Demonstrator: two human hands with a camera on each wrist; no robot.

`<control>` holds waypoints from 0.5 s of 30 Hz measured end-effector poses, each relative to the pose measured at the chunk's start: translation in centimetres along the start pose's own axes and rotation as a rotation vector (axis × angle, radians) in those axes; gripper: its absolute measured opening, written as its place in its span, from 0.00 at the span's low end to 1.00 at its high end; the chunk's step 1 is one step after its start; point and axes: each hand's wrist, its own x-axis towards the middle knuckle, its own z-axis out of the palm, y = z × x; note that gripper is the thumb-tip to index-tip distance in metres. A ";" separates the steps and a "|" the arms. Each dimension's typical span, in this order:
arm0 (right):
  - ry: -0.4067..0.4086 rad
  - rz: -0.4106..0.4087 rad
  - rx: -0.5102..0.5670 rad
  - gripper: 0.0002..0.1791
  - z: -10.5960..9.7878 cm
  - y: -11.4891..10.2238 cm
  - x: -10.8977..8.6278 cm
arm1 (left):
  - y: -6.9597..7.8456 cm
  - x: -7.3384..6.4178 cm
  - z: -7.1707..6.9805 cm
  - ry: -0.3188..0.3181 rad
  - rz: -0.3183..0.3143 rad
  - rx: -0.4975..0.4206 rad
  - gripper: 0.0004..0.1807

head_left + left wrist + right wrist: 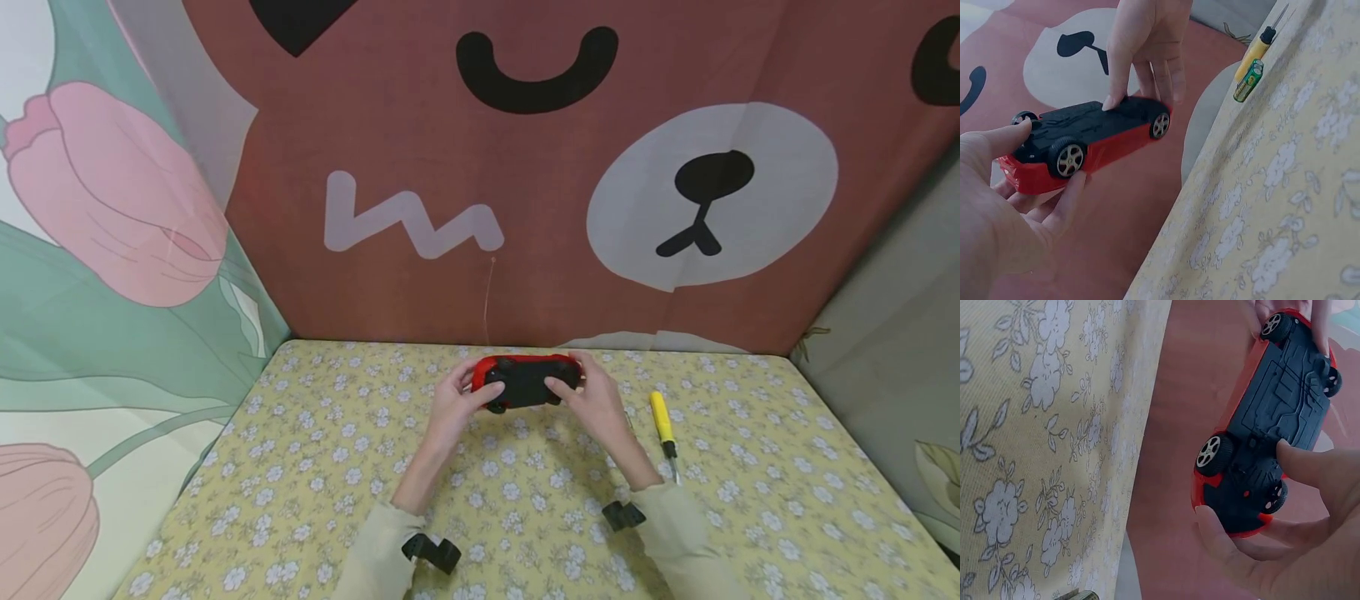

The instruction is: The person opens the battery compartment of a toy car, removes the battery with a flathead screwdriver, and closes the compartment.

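Observation:
A red toy car (528,383) is held up above the table, its black underside turned toward me. My left hand (453,398) grips one end, with the thumb on the underside and fingers around the red body. At the other end my right hand (600,404) holds the car in the same way, its thumb (1304,465) pressing on the black base. Silver-spoked wheels (1069,159) show in both wrist views. The car's roof faces away and is hidden.
On the table to the right lies a yellow-handled screwdriver (661,421). Green batteries (1249,81) lie beside it, mostly hidden behind my right hand in the head view. A flowered cloth (322,500) covers the table. Printed curtains (405,292) hang behind and at the sides.

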 end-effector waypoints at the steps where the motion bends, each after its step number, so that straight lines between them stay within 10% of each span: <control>1: -0.001 0.003 0.007 0.38 0.0 0.0 0.0 | 0.1 -0.1 0.1 0.005 0.006 0.017 0.27; 15: -0.099 0.180 0.378 0.41 -0.4 -0.4 0.3 | 0.8 -1.2 2.3 -0.043 0.213 0.204 0.24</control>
